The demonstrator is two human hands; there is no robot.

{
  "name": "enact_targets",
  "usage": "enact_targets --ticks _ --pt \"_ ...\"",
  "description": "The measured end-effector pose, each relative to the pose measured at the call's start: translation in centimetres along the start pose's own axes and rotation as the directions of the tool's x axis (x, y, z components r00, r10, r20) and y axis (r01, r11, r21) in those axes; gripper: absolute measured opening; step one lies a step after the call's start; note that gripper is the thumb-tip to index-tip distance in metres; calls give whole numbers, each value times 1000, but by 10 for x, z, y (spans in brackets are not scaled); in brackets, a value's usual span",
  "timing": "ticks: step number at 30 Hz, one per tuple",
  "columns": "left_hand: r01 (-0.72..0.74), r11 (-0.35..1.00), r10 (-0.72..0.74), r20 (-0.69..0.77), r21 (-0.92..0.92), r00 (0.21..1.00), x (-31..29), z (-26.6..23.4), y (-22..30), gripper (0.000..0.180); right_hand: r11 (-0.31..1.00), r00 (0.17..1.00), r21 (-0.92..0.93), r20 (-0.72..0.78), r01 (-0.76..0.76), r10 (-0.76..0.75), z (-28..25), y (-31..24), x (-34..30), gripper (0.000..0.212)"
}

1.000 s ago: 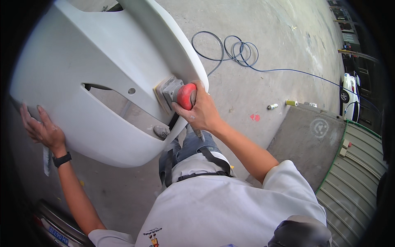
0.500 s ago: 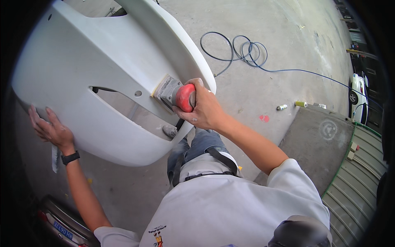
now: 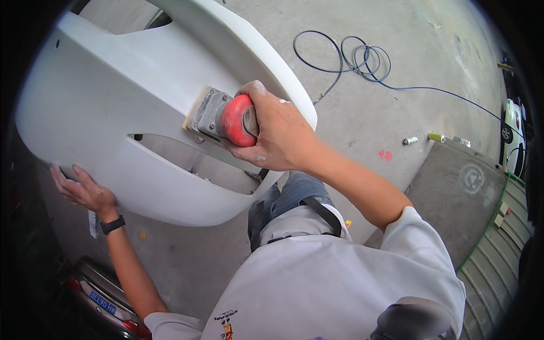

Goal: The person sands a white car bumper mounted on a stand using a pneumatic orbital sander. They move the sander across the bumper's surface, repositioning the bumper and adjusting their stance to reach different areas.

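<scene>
A large white car bumper (image 3: 107, 96) spans the upper left, with a long narrow opening in its lower part. My right hand (image 3: 277, 127) is wrapped round the red top of a power sander (image 3: 239, 120). Its grey rectangular pad, edged with a yellowish sheet, rests on the bumper beside the raised crease, above that opening. At the bumper's lower left edge lies my left hand (image 3: 88, 192), fingers stretched out and apart against the rim. Whitish dust marks the fingers of both hands. Below the left palm a pale strip (image 3: 93, 224) shows; whether the hand touches it cannot be made out.
A dark hose (image 3: 362, 71) lies coiled on the concrete floor, running off right. Two small cylinders, one silver (image 3: 409, 140) and one yellow-green (image 3: 436, 137), stand near a grey slab (image 3: 447, 181). Parked cars show at lower left (image 3: 105, 294) and far right (image 3: 511, 127).
My right hand has slid the sander leftward and slightly up along the bumper. The view has shifted, so the floor items sit further right. My left hand stays at the bumper's edge.
</scene>
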State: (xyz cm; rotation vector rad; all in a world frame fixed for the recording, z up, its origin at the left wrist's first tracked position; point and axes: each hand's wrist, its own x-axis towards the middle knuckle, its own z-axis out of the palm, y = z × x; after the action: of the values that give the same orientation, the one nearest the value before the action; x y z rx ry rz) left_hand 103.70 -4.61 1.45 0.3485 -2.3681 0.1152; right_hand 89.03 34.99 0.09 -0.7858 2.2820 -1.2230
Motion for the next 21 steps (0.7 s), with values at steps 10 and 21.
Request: enact_targets --ticks 10,21 --pt "-5 1000 6 30 -21 1000 2 -2 -3 58 999 993 -38 118 -11 15 -11 -9 21 73" --pt "30 1000 -30 30 0 999 2 -4 3 57 988 996 -124 6 90 -90 -31 -33 75 78"
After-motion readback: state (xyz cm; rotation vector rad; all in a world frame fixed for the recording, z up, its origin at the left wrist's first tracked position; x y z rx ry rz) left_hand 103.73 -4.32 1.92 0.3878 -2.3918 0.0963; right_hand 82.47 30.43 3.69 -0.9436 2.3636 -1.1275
